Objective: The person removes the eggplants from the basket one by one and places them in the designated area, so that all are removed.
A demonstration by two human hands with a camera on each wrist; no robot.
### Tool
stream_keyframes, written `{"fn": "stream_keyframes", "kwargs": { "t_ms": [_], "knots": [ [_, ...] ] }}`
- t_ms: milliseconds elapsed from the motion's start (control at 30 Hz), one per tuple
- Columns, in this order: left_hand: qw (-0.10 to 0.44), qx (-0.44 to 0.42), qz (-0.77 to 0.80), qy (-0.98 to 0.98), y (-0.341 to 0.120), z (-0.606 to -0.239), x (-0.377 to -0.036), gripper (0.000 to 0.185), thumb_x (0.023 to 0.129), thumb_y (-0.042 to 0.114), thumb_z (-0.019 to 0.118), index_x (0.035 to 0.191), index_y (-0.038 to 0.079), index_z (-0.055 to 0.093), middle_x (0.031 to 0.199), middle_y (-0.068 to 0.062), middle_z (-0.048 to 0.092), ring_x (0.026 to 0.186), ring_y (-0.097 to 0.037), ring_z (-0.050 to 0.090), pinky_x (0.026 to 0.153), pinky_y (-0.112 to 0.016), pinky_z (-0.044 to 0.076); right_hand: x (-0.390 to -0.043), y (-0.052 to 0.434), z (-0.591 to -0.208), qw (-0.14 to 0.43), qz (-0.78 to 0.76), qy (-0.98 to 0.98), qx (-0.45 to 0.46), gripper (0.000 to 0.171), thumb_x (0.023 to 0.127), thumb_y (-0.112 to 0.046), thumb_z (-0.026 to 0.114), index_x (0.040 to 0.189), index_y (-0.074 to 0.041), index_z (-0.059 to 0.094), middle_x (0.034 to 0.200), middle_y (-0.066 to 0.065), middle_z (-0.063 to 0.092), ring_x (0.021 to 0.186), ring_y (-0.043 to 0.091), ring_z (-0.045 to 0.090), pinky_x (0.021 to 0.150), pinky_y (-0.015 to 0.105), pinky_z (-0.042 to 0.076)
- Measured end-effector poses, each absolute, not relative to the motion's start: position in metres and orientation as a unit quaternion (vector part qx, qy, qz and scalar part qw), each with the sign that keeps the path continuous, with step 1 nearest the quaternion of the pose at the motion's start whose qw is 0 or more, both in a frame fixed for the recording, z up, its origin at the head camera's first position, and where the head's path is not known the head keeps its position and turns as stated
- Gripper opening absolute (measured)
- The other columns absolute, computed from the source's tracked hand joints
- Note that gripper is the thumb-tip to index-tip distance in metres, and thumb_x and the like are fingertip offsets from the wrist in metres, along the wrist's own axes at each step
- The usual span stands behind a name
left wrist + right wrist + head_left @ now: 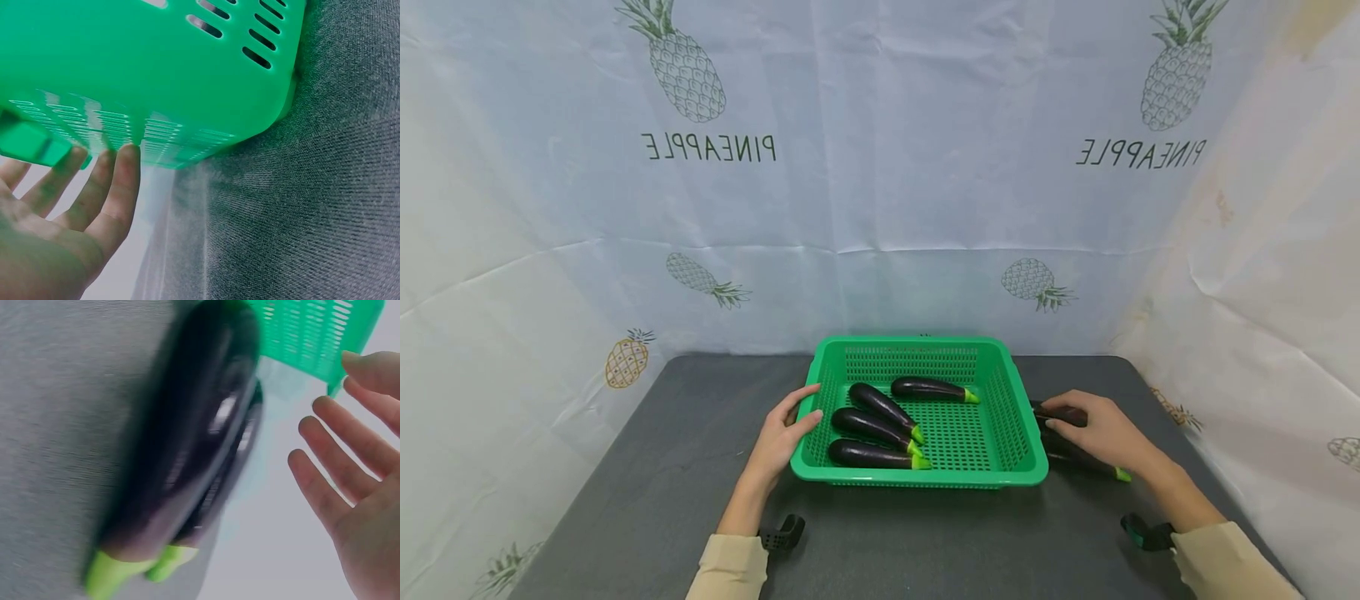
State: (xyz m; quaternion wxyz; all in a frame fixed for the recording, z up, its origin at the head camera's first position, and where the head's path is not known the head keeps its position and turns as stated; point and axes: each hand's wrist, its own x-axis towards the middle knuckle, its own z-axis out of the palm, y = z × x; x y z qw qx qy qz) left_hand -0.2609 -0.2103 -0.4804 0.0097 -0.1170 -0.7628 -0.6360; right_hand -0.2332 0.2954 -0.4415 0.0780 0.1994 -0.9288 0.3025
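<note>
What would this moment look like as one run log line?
left hand: open, touching basket wall | right hand: open over two eggplants on table | four eggplants in basket

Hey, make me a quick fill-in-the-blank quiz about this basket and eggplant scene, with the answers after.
1. The green basket holds ____ eggplants.
2. The left hand rests against the basket's ____ side.
3. The right hand is over eggplants lying on the ____, outside the basket.
Answers: four; left; table
</note>
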Motion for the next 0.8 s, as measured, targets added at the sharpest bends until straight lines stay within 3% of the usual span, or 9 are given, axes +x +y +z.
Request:
{"fn": "stream_keyframes", "kwargs": {
  "t_ms": [200,333,700,800],
  "knots": [
    [0.009,-0.118,-0.640,-0.759,-0.211,-0.480,-0.261,0.054,0.102,0.027,0.066,0.152,0.018,0.047,0.163,-0.010,0.032,0.152,-0.028,0.027,0.116,-0.057,0.033,-0.235,0.286,-0.417,0.114,0.287,-0.924,0.224,0.021,0.100,-0.013,0.068,0.120,-0.010,0.071,0.115,0.006,0.070,0.098,0.019,0.067,0.082,0.036,0.057],
    [0.008,-0.120,-0.639,-0.760,-0.211,-0.480,-0.261,0.054,0.102,0.027,0.065,0.152,0.017,0.047,0.163,-0.011,0.031,0.152,-0.029,0.027,0.115,-0.058,0.033,-0.240,0.276,-0.403,0.125,0.282,-0.923,0.229,0.020,0.101,-0.014,0.066,0.119,-0.009,0.072,0.113,0.004,0.071,0.097,0.020,0.067,0.081,0.039,0.057],
    [0.002,-0.116,-0.644,-0.756,-0.210,-0.480,-0.262,0.053,0.102,0.026,0.065,0.151,0.018,0.048,0.162,-0.011,0.034,0.149,-0.029,0.034,0.113,-0.057,0.037,-0.254,0.242,-0.373,0.071,0.293,-0.925,0.231,0.026,0.103,-0.019,0.063,0.123,-0.003,0.070,0.111,0.005,0.071,0.097,0.023,0.068,0.082,0.042,0.056],
    [0.004,-0.119,-0.642,-0.757,-0.210,-0.480,-0.262,0.053,0.102,0.027,0.065,0.151,0.018,0.048,0.163,-0.010,0.032,0.151,-0.029,0.030,0.115,-0.057,0.034,-0.258,0.232,-0.366,0.057,0.298,-0.924,0.235,0.026,0.103,-0.020,0.063,0.122,-0.005,0.071,0.110,0.005,0.071,0.096,0.023,0.068,0.081,0.042,0.057]
  ]
}}
